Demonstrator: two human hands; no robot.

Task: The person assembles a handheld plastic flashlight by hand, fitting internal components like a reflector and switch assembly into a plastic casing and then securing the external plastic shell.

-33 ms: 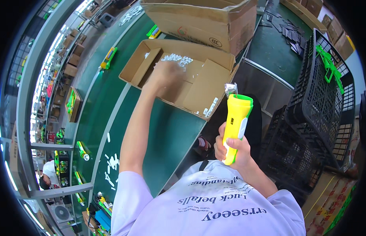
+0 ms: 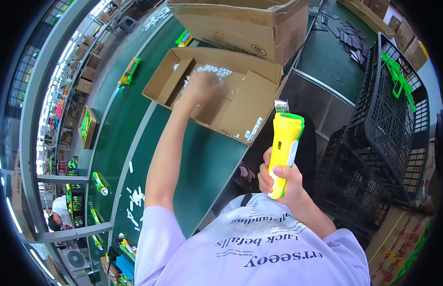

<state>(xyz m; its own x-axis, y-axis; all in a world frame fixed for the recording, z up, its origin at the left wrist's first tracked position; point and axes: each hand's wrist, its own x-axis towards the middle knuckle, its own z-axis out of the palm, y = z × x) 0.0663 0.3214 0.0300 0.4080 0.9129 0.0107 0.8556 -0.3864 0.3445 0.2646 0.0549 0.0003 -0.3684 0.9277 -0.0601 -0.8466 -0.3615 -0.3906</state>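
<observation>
In my right hand (image 2: 284, 178) is a yellow and green flashlight (image 2: 286, 143), held upright by its lower body with the thumb across the front. Its head end is open, and a small shiny metal reflector (image 2: 281, 106) sticks out at the rim. My left hand (image 2: 202, 89) reaches into a shallow cardboard box (image 2: 226, 107) over a cluster of small clear-white plastic pieces (image 2: 216, 70). Motion smears its fingers, so whether they hold a piece is hidden. More white pieces (image 2: 254, 129) lie by the box's near right corner.
A taller carton (image 2: 235, 28) stands behind the shallow box. Black plastic crates (image 2: 374, 138) are stacked at the right. White strips (image 2: 135, 200) lie on the green bench (image 2: 193, 162), and several flashlights (image 2: 130, 71) stand along the line at the left.
My left hand has shifted slightly within the box, showing more white pieces beside it. The reflector at the flashlight's rim looks a little more upright. My right hand keeps its grip.
</observation>
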